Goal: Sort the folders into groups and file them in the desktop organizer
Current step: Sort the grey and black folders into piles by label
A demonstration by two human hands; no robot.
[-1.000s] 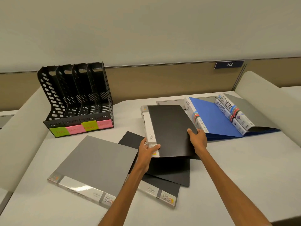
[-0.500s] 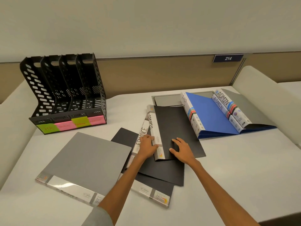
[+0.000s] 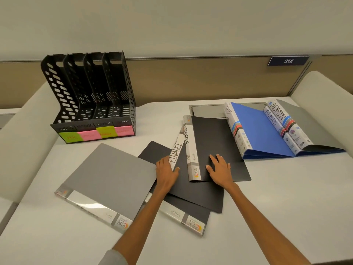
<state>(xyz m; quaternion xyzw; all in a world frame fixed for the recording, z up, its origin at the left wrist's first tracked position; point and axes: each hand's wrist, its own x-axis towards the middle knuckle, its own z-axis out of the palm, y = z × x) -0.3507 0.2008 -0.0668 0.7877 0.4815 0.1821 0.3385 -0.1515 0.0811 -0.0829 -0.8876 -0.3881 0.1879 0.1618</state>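
Just under right grip [image 3: 219,172]: SPORTS folder [image 3: 215,138].

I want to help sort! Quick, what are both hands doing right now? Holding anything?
Left hand: open, touching the FINANCE folder, gripping nothing.
Right hand: open, fingers spread flat on the SPORTS folder.

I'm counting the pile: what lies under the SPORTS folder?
Under the SPORTS folder: the FINANCE folder, its spine and lower cover showing; beneath that, another black folder. Their overlapped parts, and anything between, are hidden.
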